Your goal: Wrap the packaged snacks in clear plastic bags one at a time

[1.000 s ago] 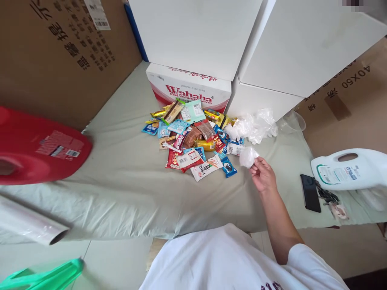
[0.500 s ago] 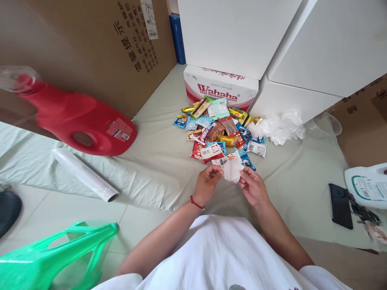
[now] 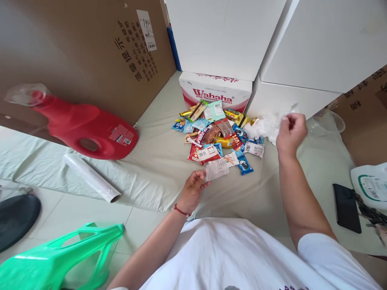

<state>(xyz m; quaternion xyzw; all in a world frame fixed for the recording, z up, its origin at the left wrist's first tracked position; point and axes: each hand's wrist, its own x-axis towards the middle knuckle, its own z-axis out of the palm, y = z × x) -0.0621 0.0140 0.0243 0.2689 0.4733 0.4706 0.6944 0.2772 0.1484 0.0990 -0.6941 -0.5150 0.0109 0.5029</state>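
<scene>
In the head view, my left hand [image 3: 193,189], with a red bracelet at the wrist, pinches one end of a small translucent plastic bag [image 3: 217,170]. The bag lies flat in the air in front of a heap of wrapped snacks [image 3: 222,139]. My right hand [image 3: 292,135] is raised over crumpled clear plastic bags [image 3: 263,127] to the right of the heap. Its fingers are closed, and a thin whitish scrap of plastic [image 3: 294,107] shows above them, slightly blurred. A blue snack packet [image 3: 244,165] lies at the heap's near right edge.
Behind the snacks stand a Wahaha box [image 3: 216,94] and white cabinets [image 3: 223,36]. Left are a red detergent bottle [image 3: 90,129], a plastic film roll [image 3: 92,177] and a green stool [image 3: 60,257]. A phone [image 3: 347,208] and a white bottle [image 3: 370,183] lie right.
Both hands held the small plastic bag together. My right hand has let go of it and moved up to the right, while my left hand keeps the bag and shifted slightly left.
</scene>
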